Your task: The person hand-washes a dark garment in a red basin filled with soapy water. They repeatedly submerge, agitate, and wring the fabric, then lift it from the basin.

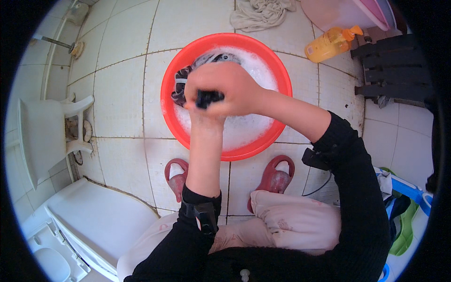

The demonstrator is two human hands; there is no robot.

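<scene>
Both of my hands are brought together over a red basin [170,123] of foamy water on the floor. Closed around a dark wet cloth [179,91] is my right hand [228,84], reaching across from the right. My left hand [203,113] comes up from below and is mostly hidden by the right one; it seems closed on the same cloth. A black fold of the cloth shows between the hands, and a dark patterned part with a pale band sticks out at the left. More dark and grey fabric [225,57] lies in the suds behind them.
An orange pump bottle [329,44] stands beyond the basin at right, near a pink tub [338,14] and a dark slatted stool [397,66]. A crumpled beige cloth [260,14] lies on the far tiles. White plastic furniture [44,136] is at left. My red slippers [275,181] flank the basin.
</scene>
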